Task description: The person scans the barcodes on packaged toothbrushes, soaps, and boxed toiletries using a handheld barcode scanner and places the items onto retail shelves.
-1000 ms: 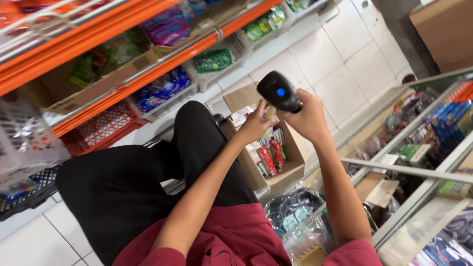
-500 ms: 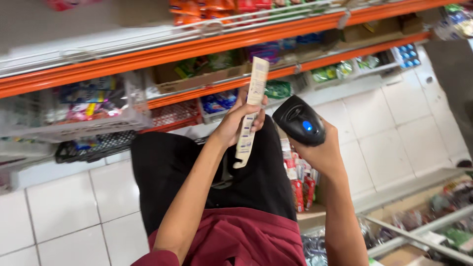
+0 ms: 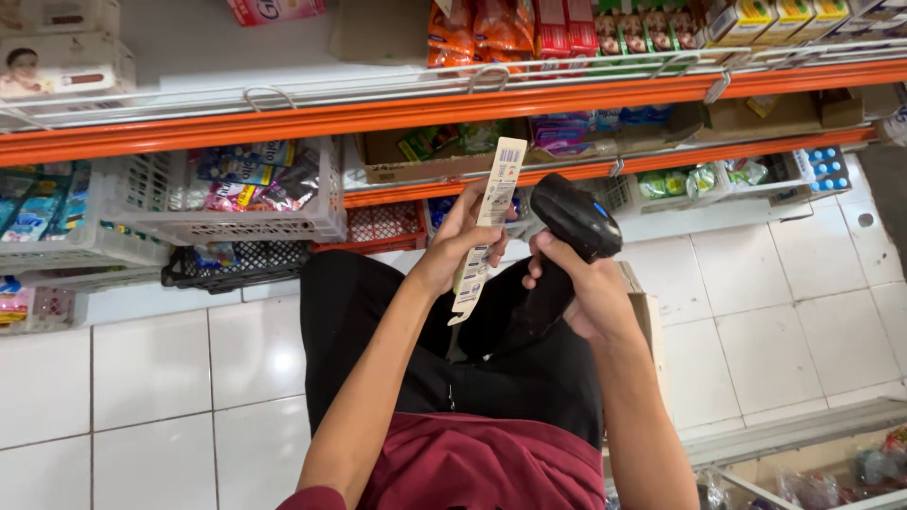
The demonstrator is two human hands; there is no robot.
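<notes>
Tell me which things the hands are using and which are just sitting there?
In use: left hand holds a long paper strip; right hand holds a black scanner.
Just sitting: white basket, orange shelf, cardboard box.

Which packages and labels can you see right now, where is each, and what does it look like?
Label strip: in left hand, long narrow cream card, barcode at top.
Handheld scanner: in right hand, black, beside the strip.
Snack bags: top shelf, orange.
Small cartons: top shelf right, yellow and green.
White basket: middle shelf left, holding colourful sachets.
Cardboard box: on the floor behind the right forearm, brown.
</notes>
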